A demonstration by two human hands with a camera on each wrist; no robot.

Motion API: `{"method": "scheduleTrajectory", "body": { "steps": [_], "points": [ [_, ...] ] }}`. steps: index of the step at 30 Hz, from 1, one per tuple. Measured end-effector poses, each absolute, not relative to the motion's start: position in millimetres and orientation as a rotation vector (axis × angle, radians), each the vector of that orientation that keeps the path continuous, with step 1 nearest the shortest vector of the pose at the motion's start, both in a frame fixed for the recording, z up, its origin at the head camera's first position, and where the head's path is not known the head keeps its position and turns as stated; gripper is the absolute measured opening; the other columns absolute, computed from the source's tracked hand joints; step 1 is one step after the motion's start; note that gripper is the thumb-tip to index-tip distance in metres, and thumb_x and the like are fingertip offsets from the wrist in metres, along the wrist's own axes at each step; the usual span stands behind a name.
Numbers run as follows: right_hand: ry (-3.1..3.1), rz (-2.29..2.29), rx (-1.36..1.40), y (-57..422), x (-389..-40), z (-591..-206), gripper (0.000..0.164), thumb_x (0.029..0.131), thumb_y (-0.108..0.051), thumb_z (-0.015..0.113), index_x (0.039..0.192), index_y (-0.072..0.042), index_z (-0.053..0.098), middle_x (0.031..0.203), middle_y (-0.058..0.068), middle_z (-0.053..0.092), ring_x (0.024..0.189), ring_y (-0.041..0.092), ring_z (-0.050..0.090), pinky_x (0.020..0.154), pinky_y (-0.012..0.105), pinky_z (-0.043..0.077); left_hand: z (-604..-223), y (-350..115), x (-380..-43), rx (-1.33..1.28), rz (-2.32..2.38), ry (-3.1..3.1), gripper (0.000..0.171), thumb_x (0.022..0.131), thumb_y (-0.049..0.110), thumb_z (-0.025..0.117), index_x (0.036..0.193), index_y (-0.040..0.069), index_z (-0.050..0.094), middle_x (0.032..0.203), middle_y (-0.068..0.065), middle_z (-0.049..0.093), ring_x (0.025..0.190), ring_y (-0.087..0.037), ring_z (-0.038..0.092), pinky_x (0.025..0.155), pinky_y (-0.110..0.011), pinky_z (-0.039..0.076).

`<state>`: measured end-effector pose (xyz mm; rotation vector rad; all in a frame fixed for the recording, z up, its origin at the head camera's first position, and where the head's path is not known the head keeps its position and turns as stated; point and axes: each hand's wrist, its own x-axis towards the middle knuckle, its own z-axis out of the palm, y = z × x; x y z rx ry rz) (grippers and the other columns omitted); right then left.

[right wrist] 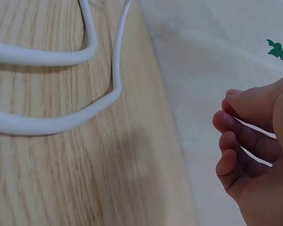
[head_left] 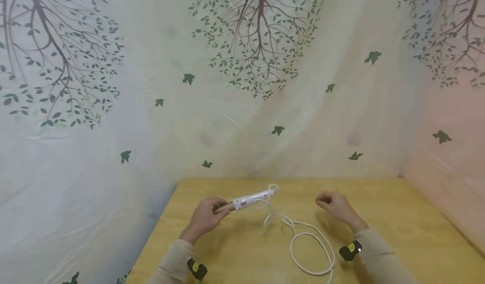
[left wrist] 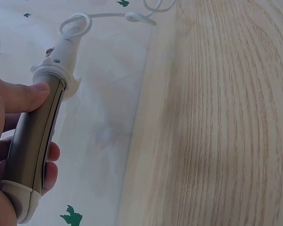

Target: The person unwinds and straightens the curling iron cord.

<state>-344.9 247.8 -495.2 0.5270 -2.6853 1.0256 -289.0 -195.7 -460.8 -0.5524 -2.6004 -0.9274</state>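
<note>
A hair curling iron [head_left: 250,200] with a white handle and a bronze barrel [left wrist: 35,127] is held above the table. My left hand [head_left: 206,215] grips it by the barrel, thumb on top and fingers wrapped beneath. The white handle points up and to the right, away from the hand. From its end a white cord [head_left: 312,272] hangs in loops and runs down onto the table. To the right of the cord, my right hand [head_left: 337,208] hovers with loosely curled fingers [right wrist: 250,141] and nothing in them.
The wooden table [head_left: 235,254] has a pale grain and meets a light fabric backdrop [head_left: 242,149] at its far edge. Trees and green leaf shapes are printed on the backdrop. Loops of the cord lie on the table between the two arms.
</note>
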Motion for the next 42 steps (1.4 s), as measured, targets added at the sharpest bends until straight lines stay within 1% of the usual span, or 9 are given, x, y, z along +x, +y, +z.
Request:
{"method": "scheduleTrajectory", "body": {
  "steps": [3,7,12,17,19,26,32,37,42],
  "points": [
    [-2.708,1.023,0.553,247.2,-342.1,-489.3,0.007,0.091,-0.012,0.068,0.091,-0.006,0.071,0.084,-0.001,0.069,0.078,0.011,0.06,0.069,0.028,0.049,-459.2,-196.4,-291.8,-0.53,-0.925,-2.596,0.019,0.083,0.022,0.078,0.1,0.015,0.072,0.09,0.003,0.067,0.069,-0.005,0.054,0.058,-0.02,0.045],
    [-2.764,1.041,0.612,244.1,-336.2,-491.1,0.005,0.09,-0.012,0.069,0.086,-0.01,0.07,0.081,-0.003,0.067,0.075,0.007,0.058,0.066,0.025,0.049,-459.2,-196.9,-293.4,-0.525,-0.917,-2.602,0.02,0.083,0.023,0.078,0.101,0.016,0.072,0.091,0.003,0.067,0.07,-0.004,0.055,0.06,-0.02,0.046],
    [-2.858,1.098,0.629,236.2,-331.8,-503.9,0.006,0.091,-0.016,0.068,0.086,-0.013,0.07,0.078,-0.005,0.063,0.071,0.007,0.054,0.062,0.023,0.045,-462.3,-195.8,-291.3,-0.518,-0.93,-2.607,0.021,0.082,0.023,0.078,0.1,0.015,0.072,0.09,0.004,0.066,0.07,-0.005,0.055,0.06,-0.021,0.046],
    [-2.867,1.143,0.668,223.7,-333.8,-511.1,0.004,0.091,-0.016,0.068,0.088,-0.013,0.07,0.078,-0.004,0.062,0.07,0.008,0.052,0.06,0.023,0.044,-463.5,-196.2,-290.0,-0.507,-0.941,-2.603,0.021,0.082,0.022,0.079,0.101,0.015,0.072,0.089,0.004,0.066,0.069,-0.005,0.055,0.059,-0.021,0.046],
    [-2.843,1.141,0.707,219.1,-335.5,-513.0,0.004,0.09,-0.016,0.069,0.088,-0.012,0.07,0.077,-0.004,0.062,0.069,0.008,0.053,0.06,0.023,0.044,-462.9,-196.2,-290.0,-0.504,-0.934,-2.6,0.022,0.082,0.022,0.078,0.101,0.015,0.072,0.09,0.004,0.067,0.069,-0.005,0.055,0.058,-0.021,0.046],
    [-2.842,1.127,0.772,208.5,-340.3,-523.0,0.006,0.084,-0.016,0.075,0.082,-0.015,0.07,0.073,-0.008,0.061,0.066,0.003,0.052,0.06,0.022,0.044,-460.9,-196.5,-288.7,-0.482,-0.939,-2.624,0.022,0.083,0.023,0.077,0.103,0.015,0.071,0.091,0.003,0.067,0.069,-0.005,0.055,0.059,-0.021,0.046],
    [-2.872,1.113,0.796,204.5,-341.6,-525.5,0.008,0.082,-0.015,0.076,0.079,-0.014,0.069,0.071,-0.007,0.06,0.065,0.006,0.052,0.058,0.022,0.044,-461.7,-197.0,-288.0,-0.483,-0.938,-2.611,0.022,0.083,0.022,0.078,0.102,0.014,0.071,0.092,0.002,0.067,0.069,-0.005,0.055,0.058,-0.021,0.047],
    [-2.911,1.048,0.783,201.7,-341.1,-524.5,0.01,0.079,-0.018,0.078,0.076,-0.016,0.068,0.071,-0.008,0.06,0.065,0.006,0.052,0.06,0.022,0.044,-462.2,-197.1,-287.1,-0.494,-0.938,-2.594,0.022,0.083,0.022,0.078,0.102,0.014,0.071,0.091,0.002,0.067,0.068,-0.003,0.055,0.057,-0.02,0.046],
    [-2.898,0.981,0.79,199.8,-341.5,-525.3,0.012,0.077,-0.018,0.08,0.075,-0.017,0.068,0.07,-0.011,0.061,0.065,0.005,0.052,0.06,0.022,0.044,-461.4,-197.2,-286.0,-0.489,-0.917,-2.614,0.023,0.084,0.024,0.077,0.104,0.014,0.071,0.095,0.001,0.068,0.071,-0.004,0.056,0.06,-0.02,0.047]
  ]
}}
